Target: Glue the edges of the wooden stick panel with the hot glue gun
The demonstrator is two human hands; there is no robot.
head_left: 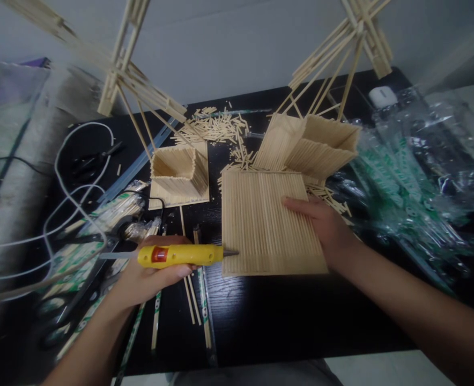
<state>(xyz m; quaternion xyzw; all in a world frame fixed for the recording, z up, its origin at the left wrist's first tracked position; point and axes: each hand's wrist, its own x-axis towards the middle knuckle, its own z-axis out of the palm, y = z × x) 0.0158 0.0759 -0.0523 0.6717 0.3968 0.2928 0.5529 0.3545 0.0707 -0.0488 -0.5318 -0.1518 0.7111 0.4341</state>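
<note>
My left hand (152, 276) is wrapped round a yellow hot glue gun (192, 255), a glue stick poking out of its back end. The gun's nozzle points right, over the lower left edge of a flat panel of thin wooden sticks (269, 225); whether it touches cannot be made out. Gripping that panel at its right edge is my right hand (329, 230), thumb on top and the other fingers hidden underneath. Just behind the panel stands a stick-built model with an open box (321, 145). A second stick-built box (176, 166) on a square base stands behind my left hand.
Short cut sticks (216, 128) lie heaped at the back. White cable (60, 177), black pliers (94, 161), scissors (76, 300) and packaged chopsticks (128, 209) crowd the left. Green-printed plastic wrappers (406, 187) and a white-capped bottle (383, 97) are on the right. Tall stick frames (120, 69) rise behind.
</note>
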